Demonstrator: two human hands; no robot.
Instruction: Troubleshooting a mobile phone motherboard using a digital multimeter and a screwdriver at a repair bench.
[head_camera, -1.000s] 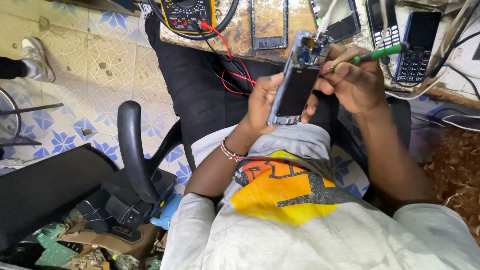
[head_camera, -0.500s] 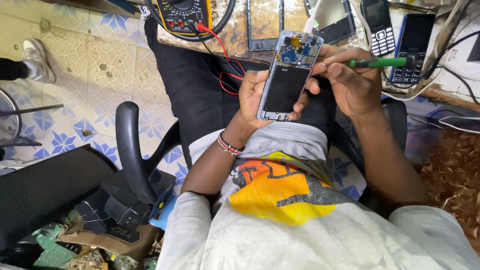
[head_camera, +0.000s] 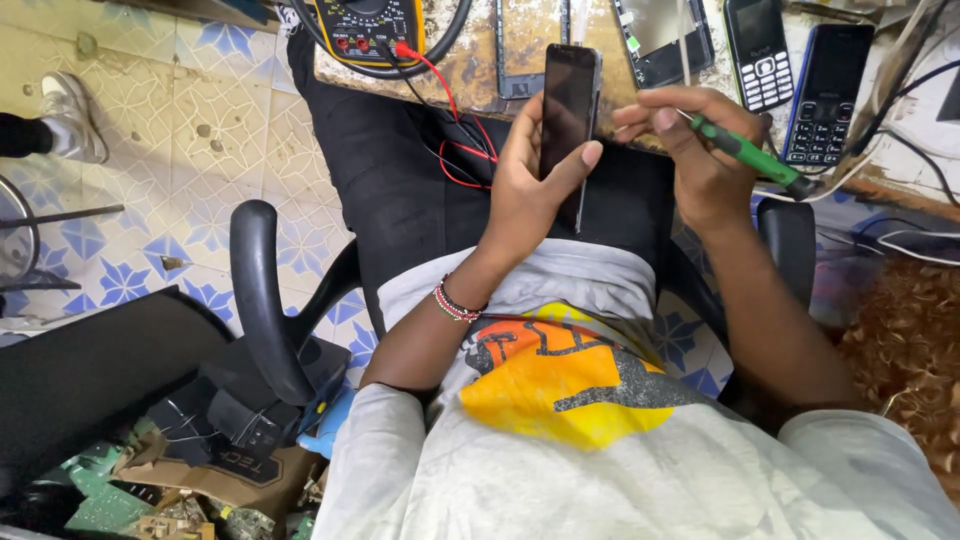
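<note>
Head view: left hand (head_camera: 525, 190) clasps the dark smartphone (head_camera: 568, 120) upright at twelve o'clock; right hand (head_camera: 700, 150), at two o'clock, pinches a green screwdriver (head_camera: 750, 155). The one-handed clasp, seemingly loose, could let the phone slip

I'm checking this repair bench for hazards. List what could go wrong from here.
1. The left hand holds the phone upright by its edges, above the lap; it might slip and fall.
2. The right hand holds a green screwdriver close to the phone; a slip could scratch it.
3. Red and black wires from the yellow meter trail beside the left hand and could snag.
</note>
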